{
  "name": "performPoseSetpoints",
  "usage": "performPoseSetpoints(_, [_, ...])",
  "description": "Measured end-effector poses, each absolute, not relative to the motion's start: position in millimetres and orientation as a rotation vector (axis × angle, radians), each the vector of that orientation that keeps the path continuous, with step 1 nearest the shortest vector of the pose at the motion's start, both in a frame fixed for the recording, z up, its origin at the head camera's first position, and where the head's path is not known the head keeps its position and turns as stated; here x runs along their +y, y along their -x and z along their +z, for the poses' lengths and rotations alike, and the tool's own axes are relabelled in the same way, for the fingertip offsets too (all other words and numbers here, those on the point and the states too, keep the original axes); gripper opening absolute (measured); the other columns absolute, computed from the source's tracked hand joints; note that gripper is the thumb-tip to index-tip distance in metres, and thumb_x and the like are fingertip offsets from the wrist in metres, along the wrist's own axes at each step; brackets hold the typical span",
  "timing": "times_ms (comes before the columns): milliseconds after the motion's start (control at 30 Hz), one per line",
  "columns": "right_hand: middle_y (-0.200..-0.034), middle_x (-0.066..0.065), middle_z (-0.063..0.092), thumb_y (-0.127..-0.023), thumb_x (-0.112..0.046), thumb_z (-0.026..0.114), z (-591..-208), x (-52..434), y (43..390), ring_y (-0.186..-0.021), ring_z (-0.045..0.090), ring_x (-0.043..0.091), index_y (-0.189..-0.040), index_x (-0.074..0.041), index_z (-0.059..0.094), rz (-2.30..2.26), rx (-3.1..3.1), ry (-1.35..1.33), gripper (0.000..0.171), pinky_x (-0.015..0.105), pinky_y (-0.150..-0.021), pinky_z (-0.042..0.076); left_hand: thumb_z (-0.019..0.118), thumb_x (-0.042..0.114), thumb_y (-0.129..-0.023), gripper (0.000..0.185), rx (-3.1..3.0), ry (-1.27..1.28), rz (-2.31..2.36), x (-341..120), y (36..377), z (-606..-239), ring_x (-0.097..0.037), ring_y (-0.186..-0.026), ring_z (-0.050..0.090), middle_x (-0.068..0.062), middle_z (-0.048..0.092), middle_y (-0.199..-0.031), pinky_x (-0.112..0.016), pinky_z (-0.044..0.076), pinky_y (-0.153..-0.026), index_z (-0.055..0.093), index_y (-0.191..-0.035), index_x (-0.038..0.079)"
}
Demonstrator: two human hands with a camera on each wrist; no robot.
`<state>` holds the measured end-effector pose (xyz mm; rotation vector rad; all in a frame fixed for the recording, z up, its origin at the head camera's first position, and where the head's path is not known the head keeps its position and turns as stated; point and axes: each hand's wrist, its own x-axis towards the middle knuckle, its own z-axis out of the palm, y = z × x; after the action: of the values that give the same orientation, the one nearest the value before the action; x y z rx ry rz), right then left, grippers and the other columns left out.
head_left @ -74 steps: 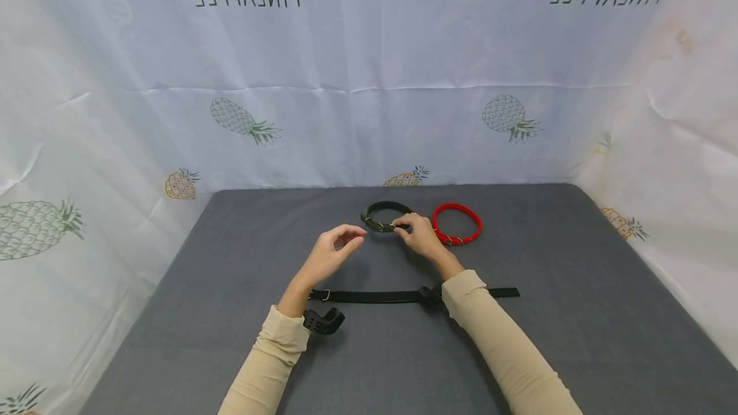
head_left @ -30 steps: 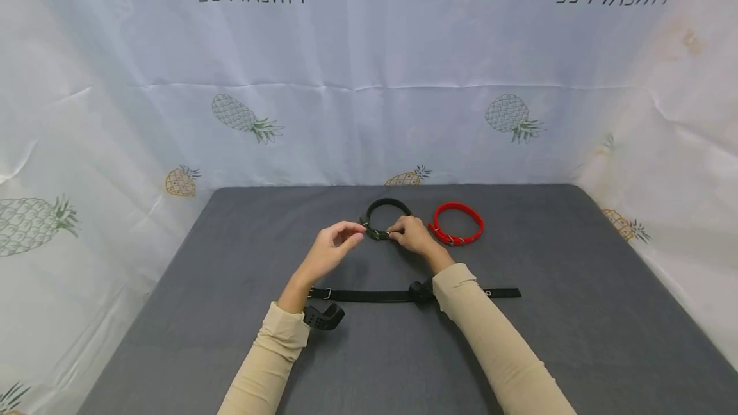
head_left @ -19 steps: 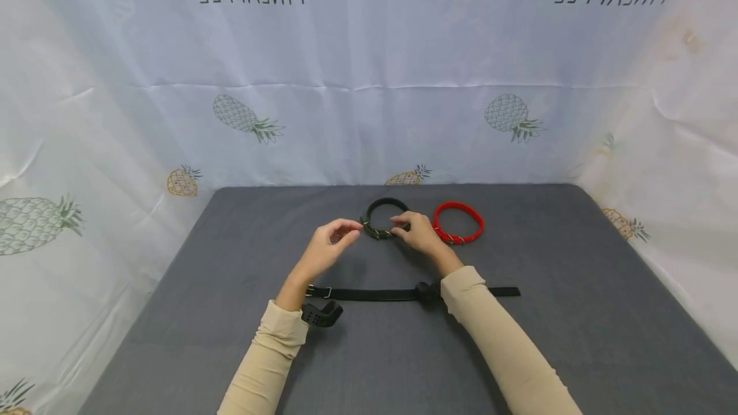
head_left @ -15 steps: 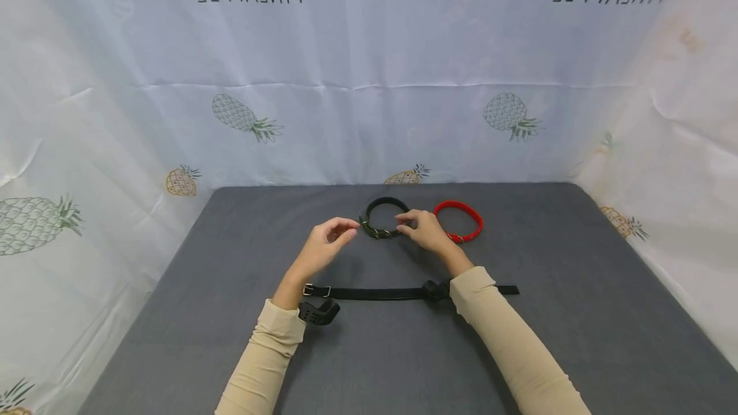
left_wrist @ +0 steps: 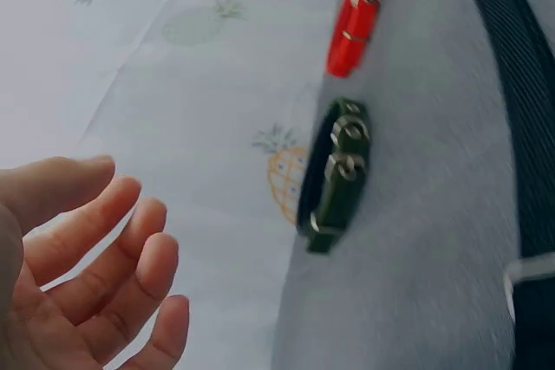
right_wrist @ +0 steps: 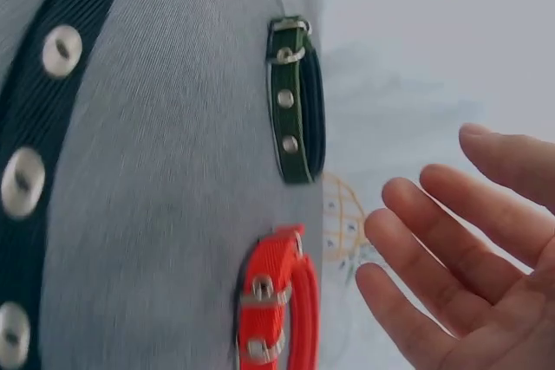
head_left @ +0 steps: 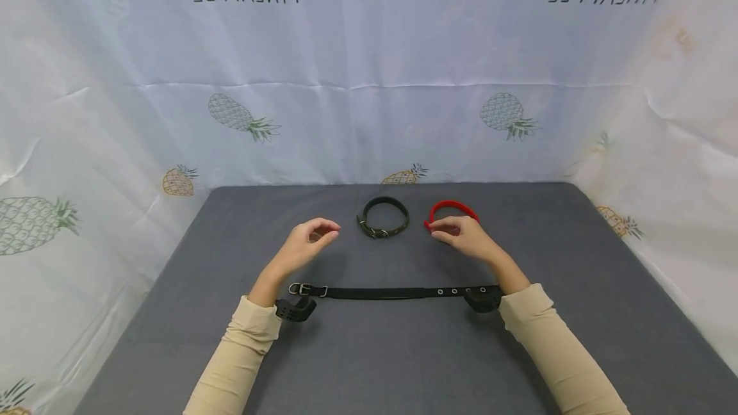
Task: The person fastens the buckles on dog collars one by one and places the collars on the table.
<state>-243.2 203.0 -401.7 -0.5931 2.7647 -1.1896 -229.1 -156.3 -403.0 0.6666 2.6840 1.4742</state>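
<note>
A green collar (head_left: 375, 233), buckled into a ring, stands near the back of the table. Right of it is a red collar (head_left: 452, 203), also buckled in a ring and partly hidden behind the right hand. A black collar (head_left: 375, 293) lies unfastened and stretched straight across the front, its buckle at the left end and metal eyelets along the right part (right_wrist: 52, 110). My left hand (head_left: 302, 242) hovers left of the green collar, holding nothing, fingers loosely bent. My right hand (head_left: 469, 237) hovers in front of the red collar, its fingers relaxed and apart.
Black wrist-worn camera mounts (head_left: 296, 310) hang below both wrists, the right one overlapping the black collar's right end. The grey table cloth (head_left: 369, 351) ends at a white curtain (head_left: 346, 133) printed with pineapples, which rises at the back and sides.
The right hand has let go of the green collar and moved right, in front of the red one. My left hand has drawn back to the left. The green collar stays in place.
</note>
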Motion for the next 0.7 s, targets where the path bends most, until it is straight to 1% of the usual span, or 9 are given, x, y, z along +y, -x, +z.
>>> performPoseSetpoints(133, [-0.111,0.022,0.070,-0.093,-0.017,0.063,-400.6,222.2,233.2,-0.100,0.068,0.033,-0.118,0.006,0.065,-1.130,2.755,0.589,0.033,0.034,-0.081,0.057,0.058,0.018,-0.097,0.024,2.710,-0.722,1.363,-167.6,227.5,-409.0,-0.028,-0.098,0.063,-0.018,0.068,-0.111,-0.034,0.052,-0.083,0.065,-0.114,0.001])
performPoseSetpoints(200, [-0.111,0.021,0.070,-0.094,-0.017,0.063,-401.7,231.3,227.5,-0.098,0.069,0.030,-0.117,0.006,0.065,-1.102,2.743,0.580,0.033,0.030,-0.079,0.057,0.058,0.017,-0.097,0.025,2.704,-0.757,1.310,-172.4,226.6,-411.6,-0.024,-0.098,0.062,-0.016,0.068,-0.110,-0.034,0.052,-0.085,0.064,-0.115,0.000])
performPoseSetpoints(300, [-0.111,0.020,0.070,-0.093,-0.018,0.064,-405.3,243.7,220.0,-0.095,0.069,0.021,-0.115,0.005,0.066,-1.066,2.729,0.576,0.032,0.025,-0.078,0.056,0.058,0.019,-0.097,0.028,2.692,-0.774,1.253,-178.0,224.8,-415.3,-0.017,-0.094,0.062,-0.014,0.069,-0.108,-0.031,0.051,-0.085,0.063,-0.116,-0.001])
performPoseSetpoints(367, [-0.111,0.019,0.071,-0.093,-0.019,0.065,-408.1,251.3,215.2,-0.093,0.069,0.013,-0.114,0.004,0.067,-1.054,2.722,0.571,0.032,0.024,-0.079,0.056,0.060,0.020,-0.096,0.029,2.679,-0.770,1.229,-181.3,223.5,-417.4,-0.012,-0.091,0.061,-0.013,0.069,-0.105,-0.028,0.051,-0.083,0.063,-0.116,-0.001])
performPoseSetpoints(433, [-0.109,0.019,0.071,-0.092,-0.019,0.066,-411.6,259.0,211.2,-0.091,0.068,0.008,-0.113,0.004,0.067,-1.055,2.714,0.576,0.032,0.022,-0.079,0.056,0.061,0.021,-0.096,0.030,2.669,-0.767,1.207,-184.3,222.3,-420.1,-0.009,-0.090,0.060,-0.012,0.069,-0.103,-0.027,0.051,-0.082,0.064,-0.116,-0.001])
performPoseSetpoints(600, [-0.108,0.022,0.071,-0.090,-0.018,0.068,-421.0,278.1,204.2,-0.088,0.068,0.003,-0.112,0.006,0.067,-1.073,2.670,0.564,0.032,0.020,-0.077,0.055,0.064,0.021,-0.094,0.031,2.643,-0.790,1.155,-191.5,218.8,-427.4,-0.011,-0.090,0.061,-0.011,0.069,-0.101,-0.027,0.051,-0.082,0.065,-0.114,-0.001])
performPoseSetpoints(700, [-0.107,0.021,0.071,-0.089,-0.019,0.069,-425.9,289.2,201.1,-0.087,0.066,-0.003,-0.111,0.005,0.067,-1.064,2.657,0.550,0.032,0.020,-0.075,0.054,0.065,0.022,-0.092,0.030,2.632,-0.802,1.126,-195.4,216.0,-430.1,-0.010,-0.089,0.061,-0.011,0.069,-0.102,-0.027,0.052,-0.082,0.066,-0.112,-0.001])
